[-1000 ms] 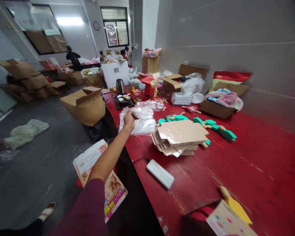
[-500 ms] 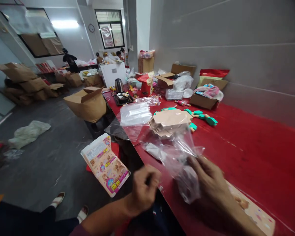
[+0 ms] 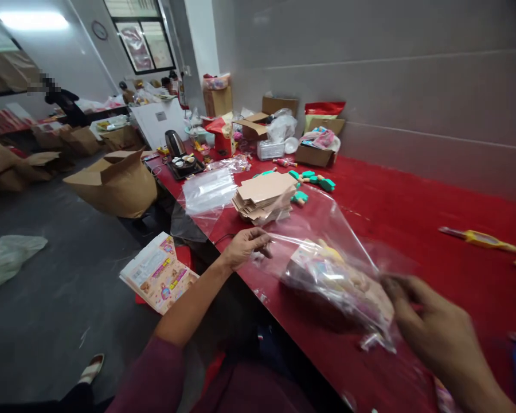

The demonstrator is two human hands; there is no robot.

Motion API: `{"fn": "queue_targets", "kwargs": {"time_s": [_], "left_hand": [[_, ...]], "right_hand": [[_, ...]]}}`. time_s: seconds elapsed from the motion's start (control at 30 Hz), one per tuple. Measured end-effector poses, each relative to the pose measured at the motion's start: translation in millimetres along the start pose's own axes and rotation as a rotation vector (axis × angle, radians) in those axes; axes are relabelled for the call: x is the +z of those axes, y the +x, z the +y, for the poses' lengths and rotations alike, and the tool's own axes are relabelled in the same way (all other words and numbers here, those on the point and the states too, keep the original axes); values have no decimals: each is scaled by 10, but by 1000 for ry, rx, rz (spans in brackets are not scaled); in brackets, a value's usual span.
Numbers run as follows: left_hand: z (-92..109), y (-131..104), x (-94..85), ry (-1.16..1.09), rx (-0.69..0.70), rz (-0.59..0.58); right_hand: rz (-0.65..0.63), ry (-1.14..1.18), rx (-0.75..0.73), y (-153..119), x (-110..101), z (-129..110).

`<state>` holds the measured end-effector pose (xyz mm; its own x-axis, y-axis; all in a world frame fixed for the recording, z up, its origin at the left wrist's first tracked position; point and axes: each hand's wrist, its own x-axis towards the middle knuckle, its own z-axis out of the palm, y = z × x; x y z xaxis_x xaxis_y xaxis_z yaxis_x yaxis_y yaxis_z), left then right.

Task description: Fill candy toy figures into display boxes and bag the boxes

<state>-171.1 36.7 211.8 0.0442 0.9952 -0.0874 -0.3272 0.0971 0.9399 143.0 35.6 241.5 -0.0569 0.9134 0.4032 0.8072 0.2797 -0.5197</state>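
Clear plastic is stretching between the two hands: the left fingers (image 3: 258,234) are pinching one edge of a clear bag (image 3: 341,221), held narrow, while the fingers of the right hand (image 3: 438,315) are curling closed around its far side, slightly blurred. Between and just below the two sets of fingers, a printed pack (image 3: 337,281) is showing through the film, lying close to the red counter (image 3: 413,221); whether it is sitting wholly inside the bag, the glare is not letting one tell.

Handling this well is probably calling for even tension from both sides, since thin film is likely to be creasing or clinging wherever one side is going slack. The pack's corners are looking like the places to be watching for snags, so keeping it level and supporting its weight from beneath would be sparing the film. Pinching only the edge with the left fingers, clear of the pack, would be leaving the mouth free.

Beyond the left fingers, a stack of brown card pieces (image 3: 269,189) is standing near the bag's upper edge, and a pile of clear bags (image 3: 210,189) is lying farther out to the left. Beyond the right fingers, a yellow wrapped item (image 3: 485,238) is resting well apart.
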Motion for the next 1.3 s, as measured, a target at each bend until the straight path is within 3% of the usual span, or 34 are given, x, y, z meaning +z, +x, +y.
{"fn": "queue_targets", "kwargs": {"time_s": [0.07,0.13,0.17,0.27,0.33,0.4,0.5,0.6,0.67,0.8,0.87,0.93,1.03,1.13,1.2,1.3], "left_hand": [[129,-101,127,-17,60,57],[224,-212,303,-3,113,69],[248,-267,409,16,129,52],[227,-406,718,67,134,-44],[177,-437,810,73,138,-33],[163,-394,757,52,200,107],[272,-218,506,7,343,375],[470,-23,346,98,392,452],[587,64,410,249,416,404],[720,76,833,675,574,185],[738,20,1005,902,722,65],[729,-34,1036,1120,896,-19],[684,3,822,1472,1100,-179],[614,267,592,1716,1104,-365],[548,517,609,1705,1055,-348],[399,805,883,1540,1048,-209]], "right_hand": [[268,-101,-26,-19,-69,-128],[341,2,-97,-38,-102,-399],[266,115,-128,-43,-95,-563],[-214,490,-136,-17,24,-991],[-370,661,-93,37,145,-1098],[-266,717,-20,101,255,-1010],[83,563,177,190,367,-623],[60,302,227,240,376,-297],[73,171,39,239,294,-304],[247,-54,-550,311,14,-766],[241,-199,-659,469,-116,-949],[241,-350,-606,674,-225,-945],[256,-448,-439,912,-346,-637],[176,-379,-181,1027,-385,-267],[43,-362,0,1087,-373,-117],[-85,-399,116,1167,-366,-34]]}}
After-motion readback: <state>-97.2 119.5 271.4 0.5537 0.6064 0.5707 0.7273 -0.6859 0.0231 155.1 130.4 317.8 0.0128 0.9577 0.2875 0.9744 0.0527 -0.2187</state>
